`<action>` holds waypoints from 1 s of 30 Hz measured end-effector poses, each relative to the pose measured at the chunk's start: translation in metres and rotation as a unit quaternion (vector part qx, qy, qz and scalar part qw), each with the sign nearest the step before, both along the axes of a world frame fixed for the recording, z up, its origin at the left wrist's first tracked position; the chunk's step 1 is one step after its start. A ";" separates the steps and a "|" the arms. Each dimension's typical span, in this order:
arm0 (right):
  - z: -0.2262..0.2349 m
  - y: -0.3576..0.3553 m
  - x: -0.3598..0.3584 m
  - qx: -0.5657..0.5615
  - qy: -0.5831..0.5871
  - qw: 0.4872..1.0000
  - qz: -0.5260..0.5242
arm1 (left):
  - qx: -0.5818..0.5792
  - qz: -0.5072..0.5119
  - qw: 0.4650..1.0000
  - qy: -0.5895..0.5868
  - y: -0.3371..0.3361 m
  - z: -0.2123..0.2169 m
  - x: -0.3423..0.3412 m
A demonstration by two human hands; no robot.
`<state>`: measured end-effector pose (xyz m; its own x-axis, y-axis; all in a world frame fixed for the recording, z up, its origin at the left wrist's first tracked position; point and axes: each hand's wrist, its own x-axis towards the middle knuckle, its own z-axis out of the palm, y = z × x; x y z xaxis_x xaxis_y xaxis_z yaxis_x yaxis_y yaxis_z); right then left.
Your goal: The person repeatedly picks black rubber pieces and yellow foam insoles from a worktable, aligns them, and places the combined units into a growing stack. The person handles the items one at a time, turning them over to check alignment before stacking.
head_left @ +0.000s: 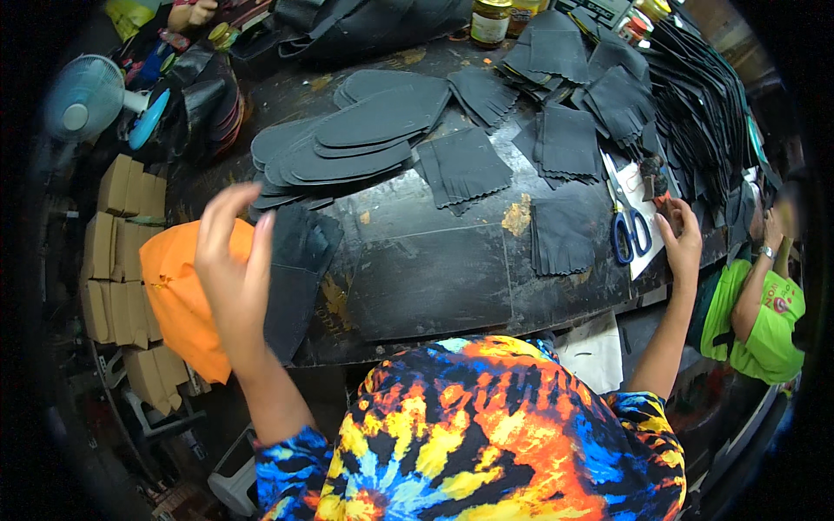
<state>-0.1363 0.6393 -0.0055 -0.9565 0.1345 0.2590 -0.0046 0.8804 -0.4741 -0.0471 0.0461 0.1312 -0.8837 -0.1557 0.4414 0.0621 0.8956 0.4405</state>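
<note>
My left hand [233,273] is raised over an orange cloth [178,269] at the table's left edge. Its fingers and thumb are spread, slightly blurred, with nothing between them. Dark leather-like sheets [300,278] lie beside the cloth. At the right edge, my right hand [684,241] is curved with thumb and fingers apart. Its fingertips are close to a small dark object with a reddish-orange end [656,181]; whether they touch is unclear. Blue-handled scissors [627,234] rest on white paper [645,253] just left of this hand.
Stacked black oval pieces [347,143] and fringed black pieces [465,165] cover the table's far half. Jars [490,22] stand at the back. Black strips [699,104] pile up far right. A fan [84,97] and cardboard boxes [122,252] stand left. Another person [769,313] is at right.
</note>
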 end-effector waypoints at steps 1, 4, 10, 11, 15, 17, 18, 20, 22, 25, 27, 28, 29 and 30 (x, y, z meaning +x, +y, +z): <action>0.009 -0.002 -0.002 0.021 -0.018 0.999 -0.017 | -0.012 -0.039 0.999 0.027 0.003 0.000 -0.025; 0.039 -0.022 -0.005 -0.032 0.071 0.997 -0.023 | -0.106 -0.106 0.989 0.008 0.012 -0.018 -0.105; 0.106 -0.103 -0.011 -0.075 0.108 0.985 0.107 | -0.162 -0.061 0.962 -0.212 0.013 -0.059 -0.166; 0.111 -0.118 -0.014 -0.096 0.100 0.981 0.139 | -0.148 -0.056 0.969 -0.187 0.013 -0.062 -0.166; 0.121 -0.180 -0.038 -0.120 0.044 0.949 0.289 | -0.017 -0.064 0.988 -0.142 0.011 -0.058 -0.158; 0.116 -0.214 -0.056 -0.125 0.001 0.917 0.380 | 0.113 -0.110 0.980 -0.122 0.014 -0.052 -0.153; 0.111 -0.233 -0.064 -0.169 0.003 0.907 0.385 | 0.194 -0.146 0.964 -0.104 0.015 -0.048 -0.150; 0.106 -0.268 -0.074 -0.258 -0.002 0.881 0.397 | 0.325 -0.180 0.922 -0.109 0.019 -0.040 -0.140; 0.102 -0.293 -0.079 -0.327 -0.001 0.844 0.424 | 0.333 -0.207 0.916 -0.086 0.029 -0.036 -0.123; 0.098 -0.303 -0.078 -0.293 0.036 0.846 0.444 | 0.229 -0.158 0.960 0.033 0.059 -0.043 -0.092; 0.094 -0.299 -0.067 -0.224 0.177 0.858 0.428 | 0.095 -0.121 0.976 0.154 0.063 -0.043 -0.066; 0.092 -0.295 -0.059 -0.198 0.221 0.858 0.419 | 0.265 -0.137 0.951 0.079 0.071 -0.046 -0.049; 0.090 -0.290 -0.048 -0.172 0.252 0.860 0.409 | 0.411 -0.181 0.893 0.039 0.079 -0.051 -0.039; 0.087 -0.289 -0.038 -0.148 0.275 0.851 0.421 | 0.512 -0.207 0.831 -0.065 0.088 -0.058 -0.029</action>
<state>-0.1740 0.3500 0.0813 -0.4908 -0.4022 0.7729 -0.8685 0.2964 -0.3973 -0.0763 0.1338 0.0735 -0.9849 -0.0610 0.1620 0.1646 -0.0389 0.9856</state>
